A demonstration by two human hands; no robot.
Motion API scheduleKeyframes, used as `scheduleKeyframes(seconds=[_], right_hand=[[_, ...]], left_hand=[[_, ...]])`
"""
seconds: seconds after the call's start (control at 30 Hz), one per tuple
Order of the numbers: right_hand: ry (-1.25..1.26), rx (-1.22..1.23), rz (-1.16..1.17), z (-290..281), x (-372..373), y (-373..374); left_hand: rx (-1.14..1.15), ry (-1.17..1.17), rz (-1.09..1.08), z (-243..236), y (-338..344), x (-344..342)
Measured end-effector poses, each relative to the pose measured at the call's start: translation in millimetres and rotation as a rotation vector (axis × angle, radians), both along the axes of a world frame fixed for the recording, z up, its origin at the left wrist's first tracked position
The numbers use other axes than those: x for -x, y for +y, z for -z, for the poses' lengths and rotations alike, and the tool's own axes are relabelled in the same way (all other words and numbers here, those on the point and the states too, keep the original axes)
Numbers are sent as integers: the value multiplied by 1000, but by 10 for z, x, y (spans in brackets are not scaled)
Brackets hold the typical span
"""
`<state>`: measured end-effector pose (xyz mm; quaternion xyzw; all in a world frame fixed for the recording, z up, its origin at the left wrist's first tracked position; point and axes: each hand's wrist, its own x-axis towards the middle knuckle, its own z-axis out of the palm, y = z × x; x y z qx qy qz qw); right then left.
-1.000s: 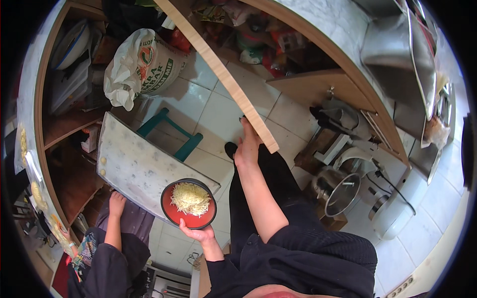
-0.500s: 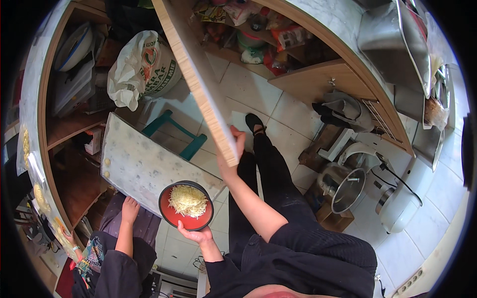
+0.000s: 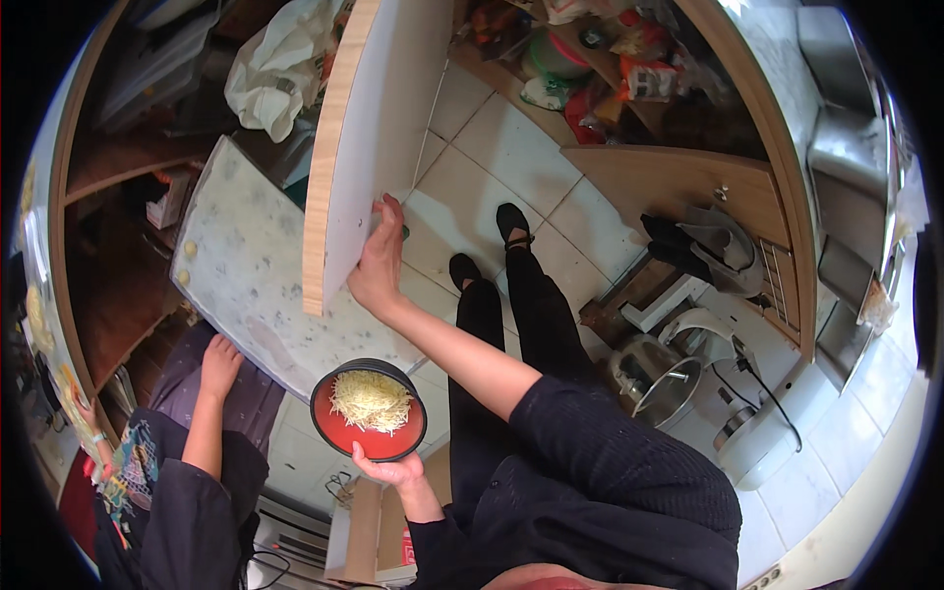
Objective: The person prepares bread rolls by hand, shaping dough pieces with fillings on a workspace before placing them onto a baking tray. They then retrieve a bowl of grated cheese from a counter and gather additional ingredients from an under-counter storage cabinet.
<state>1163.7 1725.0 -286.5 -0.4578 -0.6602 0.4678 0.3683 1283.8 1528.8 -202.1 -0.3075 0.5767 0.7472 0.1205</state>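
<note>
Red bowl (image 3: 370, 425) of pale shredded food (image 3: 371, 399): we note our left hand (image 3: 391, 470) beneath its near rim, fingers curled up against the underside and holding it level in the air, clear of any desk. Our right hand (image 3: 378, 264) is raised ahead, fingers spread flat against the white face of a cabinet door (image 3: 379, 128) with a light wood edge, near its lower corner; the thumb wraps that corner. Just beyond the bowl lies a speckled grey-white board (image 3: 256, 275), its near corner close to the bowl rim. Another person's hand (image 3: 218, 366) rests by that board's near left edge. Our dark-trousered legs and black shoes (image 3: 489, 246) stand on the pale tiled floor (image 3: 511, 167).
</note>
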Motion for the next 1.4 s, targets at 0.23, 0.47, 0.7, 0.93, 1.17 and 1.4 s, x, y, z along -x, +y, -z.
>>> scheduleKeyframes(seconds=[0.23, 0.47, 0.7, 0.93, 1.17, 1.4], right_hand=[[-31, 192, -138, 71, 422, -66], [33, -145, 1, -84, 694, 119], [351, -656, -175, -479, 1220, 143], [235, -760, -135, -487, 1579, 209], [208, -797, -70, -538, 1673, 317], [214, -335, -85, -3, 290, 693]], left_hand=[[-37, -20, -131, 22, -251, -109], [-63, -30, -123, 151, -298, -65], [-37, 13, -161, 126, -403, -74], [-62, 20, -163, 70, -381, -77], [-77, 26, -164, 116, -398, -69], [-80, 45, -229, 67, -386, -60]])
